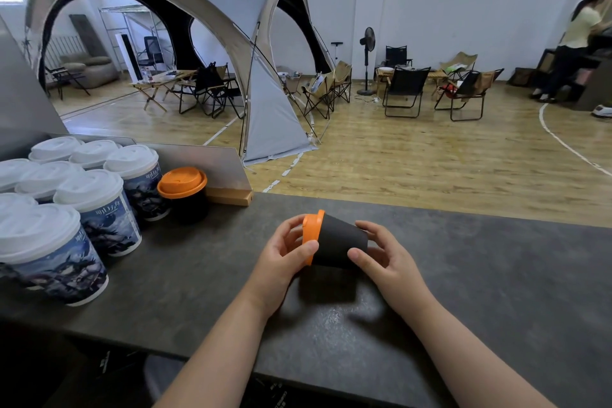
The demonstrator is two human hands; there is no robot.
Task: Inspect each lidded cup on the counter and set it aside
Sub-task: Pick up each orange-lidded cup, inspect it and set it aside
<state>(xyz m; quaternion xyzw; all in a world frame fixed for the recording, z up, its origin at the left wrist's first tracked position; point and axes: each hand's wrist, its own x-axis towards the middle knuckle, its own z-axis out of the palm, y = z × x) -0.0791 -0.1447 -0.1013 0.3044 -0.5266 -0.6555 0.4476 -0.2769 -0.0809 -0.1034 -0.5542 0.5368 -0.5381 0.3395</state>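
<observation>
Two hands hold one small black paper cup with an orange plastic lid (334, 242) on its side above the dark grey stone-look counter (496, 275). The left hand (284, 258) pinches the lid rim and the right hand (381, 255) cradles the base, probably tilting it for inspection. The lid looks fully seated. A matching orange-lidded black cup (183, 194) stands beside the white-lidded printed cups (89, 205).

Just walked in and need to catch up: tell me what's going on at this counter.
A person is checking cups. Both hands hold a black cup with an orange lid tipped on its side above the dark counter: the left hand at the lid end, the right hand at the base. A second orange-lidded black cup stands upright at left, beside a cluster of white-lidded printed cups.
</observation>
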